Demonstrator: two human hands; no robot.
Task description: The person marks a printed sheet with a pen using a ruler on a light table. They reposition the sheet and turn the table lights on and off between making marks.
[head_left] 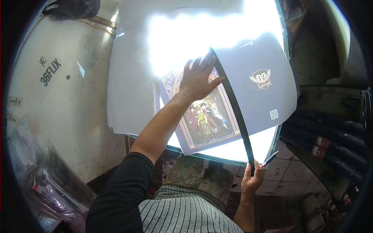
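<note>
Diagonally, a long black strip (234, 105) crosses a blue illustrated sheet (246, 83) on the backlit bench (266, 138); left hand (198, 79) laid flat, thumb apart, upon the sheet; right hand (251, 178) clamped on the strip's near end.

The left forearm (163, 126) is slanting from near left toward the far centre, the left hand (197, 80) lying palm down, thumb spreading right. At near right, the right hand (251, 180) is pinching, fingertips pointing far.
</note>
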